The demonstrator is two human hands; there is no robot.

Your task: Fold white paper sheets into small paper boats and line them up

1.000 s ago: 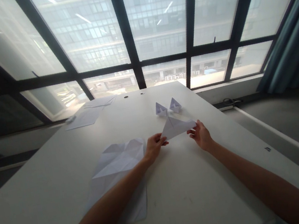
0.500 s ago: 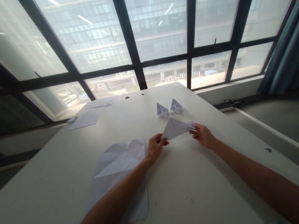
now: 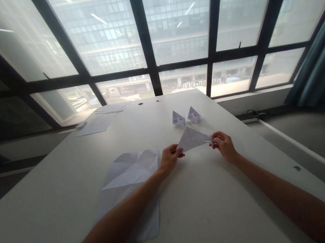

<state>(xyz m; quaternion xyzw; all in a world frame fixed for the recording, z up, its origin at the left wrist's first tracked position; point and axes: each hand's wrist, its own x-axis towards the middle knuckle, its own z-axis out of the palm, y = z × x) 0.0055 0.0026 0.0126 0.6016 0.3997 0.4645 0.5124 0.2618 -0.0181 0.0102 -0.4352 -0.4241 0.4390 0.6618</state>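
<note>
A folded white paper triangle (image 3: 193, 138) with a vertical crease is held between my two hands, its peak pointing away from me. My left hand (image 3: 170, 158) pinches the left corner, thumb on top. At the right corner, my right hand (image 3: 223, 144) grips the paper between thumb and fingers. Just beyond the triangle stand two small folded paper boats, a left one (image 3: 178, 119) and a right one (image 3: 193, 115), side by side. Beneath my left forearm lies a creased, unfolded sheet of paper (image 3: 127, 174), partly hidden by the arm.
The white table (image 3: 64, 186) reaches toward large dark-framed windows. Flat paper sheets (image 3: 96, 124) lie at its far left. Two small dark spots, one a round hole (image 3: 140, 104), sit near the far edge. A blue curtain (image 3: 318, 51) hangs at the right.
My right hand has shifted its hold at the right corner, and the flap that stuck out there now lies closer to the triangle. My left hand keeps its grip. The view has turned slightly.
</note>
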